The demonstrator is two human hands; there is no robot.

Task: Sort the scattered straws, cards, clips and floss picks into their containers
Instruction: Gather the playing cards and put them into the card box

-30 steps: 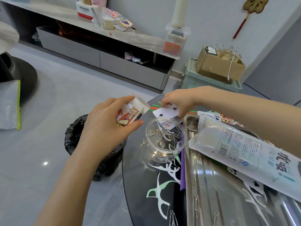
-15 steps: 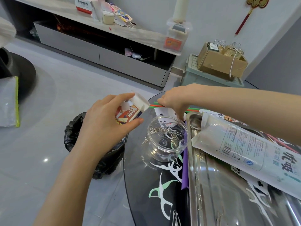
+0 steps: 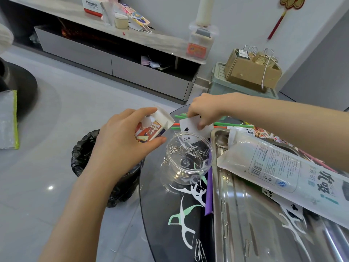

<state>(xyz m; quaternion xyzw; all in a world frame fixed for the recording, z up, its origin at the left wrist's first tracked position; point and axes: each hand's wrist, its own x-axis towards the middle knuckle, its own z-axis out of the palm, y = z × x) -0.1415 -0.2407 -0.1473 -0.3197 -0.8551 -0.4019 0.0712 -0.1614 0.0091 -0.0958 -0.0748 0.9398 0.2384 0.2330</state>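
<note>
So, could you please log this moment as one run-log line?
left hand: holds card box | right hand: pinches spade card | clear jar: clips inside

The glass table [image 3: 154, 193] bears a jar [image 3: 186, 163], steel tray [image 3: 245, 214], floss picks [image 3: 184, 220], straws [image 3: 224, 124], clips [image 3: 200, 250].

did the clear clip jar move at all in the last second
No. The clear jar still stands on the glass table right beside the left rim of the metal tray, with the purple straw at its base, as before.
</note>
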